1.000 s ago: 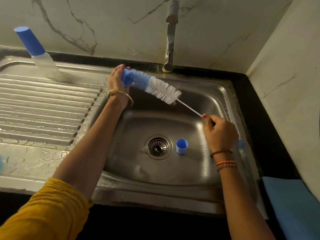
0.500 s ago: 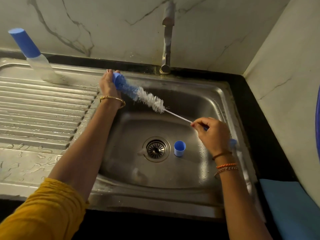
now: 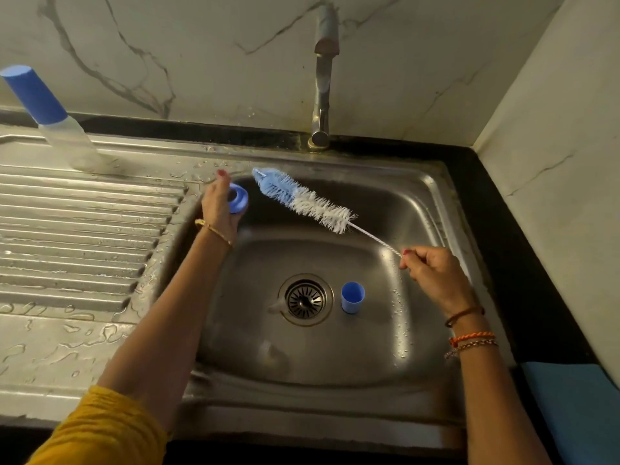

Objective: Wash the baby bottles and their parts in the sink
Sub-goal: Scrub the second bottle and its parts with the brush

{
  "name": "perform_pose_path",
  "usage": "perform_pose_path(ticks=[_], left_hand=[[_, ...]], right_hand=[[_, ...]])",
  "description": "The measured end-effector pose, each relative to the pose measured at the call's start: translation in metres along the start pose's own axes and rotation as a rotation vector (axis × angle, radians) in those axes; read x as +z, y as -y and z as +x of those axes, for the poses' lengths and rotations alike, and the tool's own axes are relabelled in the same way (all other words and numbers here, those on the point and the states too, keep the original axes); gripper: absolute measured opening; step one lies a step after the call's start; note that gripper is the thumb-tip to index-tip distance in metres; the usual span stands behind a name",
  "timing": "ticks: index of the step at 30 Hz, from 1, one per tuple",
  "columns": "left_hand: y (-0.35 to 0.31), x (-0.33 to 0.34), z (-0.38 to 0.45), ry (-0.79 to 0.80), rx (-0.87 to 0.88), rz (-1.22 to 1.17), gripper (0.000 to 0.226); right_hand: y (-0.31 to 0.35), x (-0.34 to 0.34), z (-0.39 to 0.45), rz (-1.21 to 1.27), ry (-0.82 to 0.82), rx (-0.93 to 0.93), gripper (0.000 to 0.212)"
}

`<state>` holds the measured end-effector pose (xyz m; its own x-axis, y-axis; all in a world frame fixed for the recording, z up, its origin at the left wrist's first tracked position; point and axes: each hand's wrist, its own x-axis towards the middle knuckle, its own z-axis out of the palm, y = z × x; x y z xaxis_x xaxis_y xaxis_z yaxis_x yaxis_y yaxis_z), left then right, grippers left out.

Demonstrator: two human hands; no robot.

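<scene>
Across the dark worktop (image 3: 523, 250) sits one steel sink (image 3: 432, 196) with a single basin and one ribbed draining board (image 3: 73, 229) on its left, wet with puddles along the near edge. One tap (image 3: 322, 78) rises from behind the basin, against the marble wall. One blue cloth (image 3: 577, 407) lies at the right near corner of the worktop.

Two hands work above the basin. One bottle brush (image 3: 302, 199) hangs in the air over the back of the basin, its long axis running on a diagonal: the bristled tip, blue at the end and white further down, points up and left toward the back left corner, and the thin twisted wire stem slants down to the right. The right hand (image 3: 436, 276) pinches that stem between thumb and fingertips, the other fingers curled.

One baby bottle (image 3: 50, 119) with a blue cap stands on the back of the draining board, well apart from the hands; it appears to lean with its cap toward the upper left.

The left hand (image 3: 218, 203) is at the back left rim of the basin, fingers curled round one blue ring-shaped bottle part (image 3: 239, 199), whose open hole faces up toward the camera. The brush tip is just beside this ring, not touching it.

One small blue cap (image 3: 352, 297) stands upright on the basin floor, open end up, just to the right of the one drain (image 3: 305, 298).
</scene>
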<state>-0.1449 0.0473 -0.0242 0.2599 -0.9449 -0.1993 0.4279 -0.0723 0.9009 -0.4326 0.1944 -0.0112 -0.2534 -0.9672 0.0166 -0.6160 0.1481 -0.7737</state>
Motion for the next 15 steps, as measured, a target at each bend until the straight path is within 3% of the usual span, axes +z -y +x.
perform_pose_path(ticks=[5, 8, 10, 15], left_hand=[[0.068, -0.028, -0.008, 0.012, -0.129, 0.759, 0.020], [0.095, -0.049, -0.013, 0.227, -0.190, 1.356, 0.028], [0.095, -0.051, -0.016, 0.356, -0.143, 1.485, 0.030], [0.096, -0.050, -0.021, 0.469, -0.095, 1.642, 0.033]], right_hand=[[0.001, 0.009, -0.004, -0.151, -0.084, -0.026, 0.028], [0.004, 0.017, -0.005, -0.281, -0.086, -0.015, 0.029], [0.004, 0.020, -0.007, -0.332, -0.060, -0.003, 0.030], [0.003, 0.023, -0.007, -0.401, -0.047, 0.009, 0.033]])
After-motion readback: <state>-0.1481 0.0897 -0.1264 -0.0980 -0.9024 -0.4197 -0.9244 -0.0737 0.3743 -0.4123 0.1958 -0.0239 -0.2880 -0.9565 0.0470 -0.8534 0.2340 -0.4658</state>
